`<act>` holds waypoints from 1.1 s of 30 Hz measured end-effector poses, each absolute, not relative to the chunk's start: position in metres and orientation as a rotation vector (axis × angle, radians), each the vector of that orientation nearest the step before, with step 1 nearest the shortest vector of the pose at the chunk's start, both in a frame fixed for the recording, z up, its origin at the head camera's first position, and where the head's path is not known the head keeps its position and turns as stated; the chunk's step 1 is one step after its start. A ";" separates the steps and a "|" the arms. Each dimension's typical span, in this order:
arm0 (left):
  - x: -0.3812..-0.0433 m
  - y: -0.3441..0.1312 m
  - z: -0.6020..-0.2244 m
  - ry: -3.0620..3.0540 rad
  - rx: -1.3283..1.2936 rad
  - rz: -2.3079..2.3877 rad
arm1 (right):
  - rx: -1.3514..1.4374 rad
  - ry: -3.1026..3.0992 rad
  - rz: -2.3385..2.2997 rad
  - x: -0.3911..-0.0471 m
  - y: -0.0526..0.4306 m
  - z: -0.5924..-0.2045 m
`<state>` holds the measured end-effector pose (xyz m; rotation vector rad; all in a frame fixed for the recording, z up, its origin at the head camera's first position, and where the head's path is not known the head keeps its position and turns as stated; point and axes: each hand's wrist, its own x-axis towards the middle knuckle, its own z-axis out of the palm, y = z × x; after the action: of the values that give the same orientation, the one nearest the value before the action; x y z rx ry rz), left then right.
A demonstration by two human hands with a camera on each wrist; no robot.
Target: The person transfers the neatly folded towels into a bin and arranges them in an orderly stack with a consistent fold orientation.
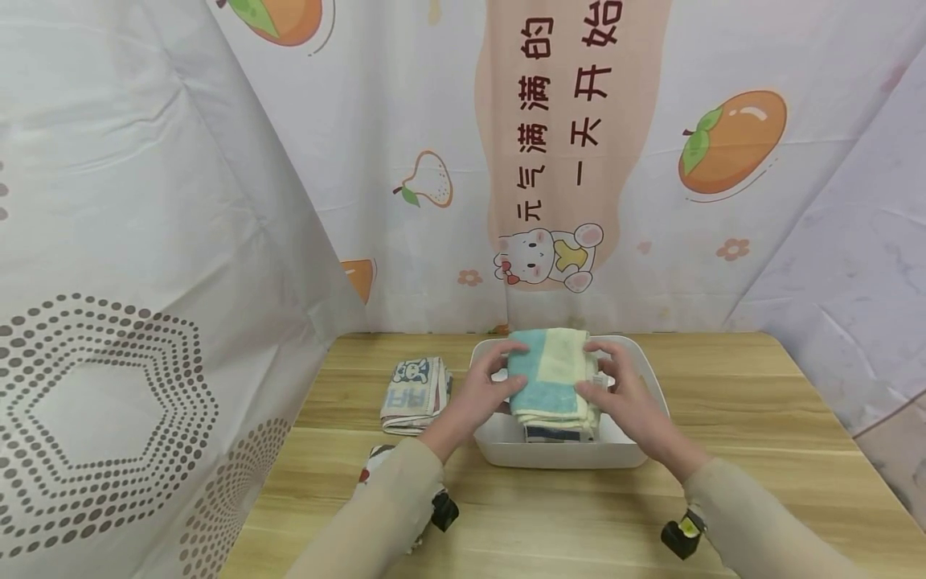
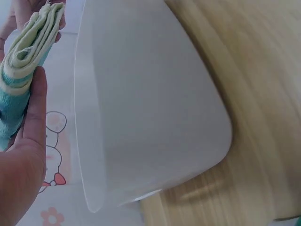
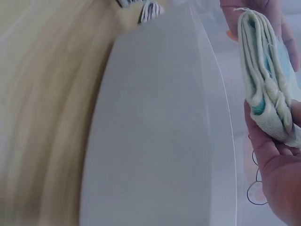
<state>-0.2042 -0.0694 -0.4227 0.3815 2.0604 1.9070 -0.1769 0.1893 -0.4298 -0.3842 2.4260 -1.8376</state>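
Note:
A folded teal and pale yellow towel (image 1: 553, 374) is held between both hands above a white bin (image 1: 564, 457). My left hand (image 1: 488, 382) grips its left edge, thumb on top and fingers underneath, as the left wrist view shows. On the opposite edge, my right hand (image 1: 622, 390) grips the towel in the same way. The right wrist view shows the folded layers of the towel (image 3: 265, 70) stacked between thumb and fingers. Inside the bin, partly covered by the held towel, lies a dark checked cloth (image 1: 553, 434).
Left of the bin, a folded towel with a blue cartoon print (image 1: 412, 394) lies on the wooden table (image 1: 738, 450). Nearer, another patterned cloth (image 1: 374, 460) is mostly hidden by the left forearm. A printed curtain (image 1: 622, 201) hangs behind the table.

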 end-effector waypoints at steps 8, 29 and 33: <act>-0.230 -0.065 -0.424 2.118 0.348 1.731 | -0.463 2.501 -1.617 -0.200 0.194 -0.430; -0.241 -0.068 -0.439 2.008 0.396 1.432 | -0.333 2.222 -1.443 -0.210 0.194 -0.449; -0.238 -0.069 -0.439 1.968 0.390 1.400 | -0.333 2.179 -1.427 -0.209 0.194 -0.450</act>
<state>-0.2381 -0.0690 -0.4394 0.3897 1.9685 1.3998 -0.2087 0.1943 -0.4505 -0.3334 2.1791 -1.4271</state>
